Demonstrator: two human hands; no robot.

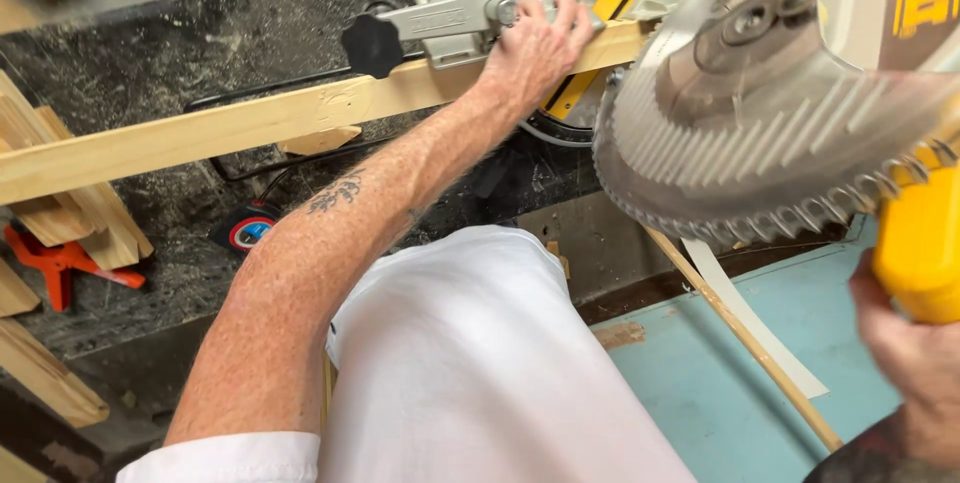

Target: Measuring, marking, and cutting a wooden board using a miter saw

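A dusty dark workshop floor lies under a miter saw (640, 3). A long wooden strip (250, 128) rests across the saw's base. The left hand (535, 48) presses flat on the strip, fingers spread. The right hand (910, 353) grips the saw's yellow handle (920, 243), beside the toothed blade (740, 133). An orange clamp (60, 263) lies far left.

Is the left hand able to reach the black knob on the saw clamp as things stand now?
Probably yes. The left hand presses the wooden strip close to the black knob, and nothing lies between them.
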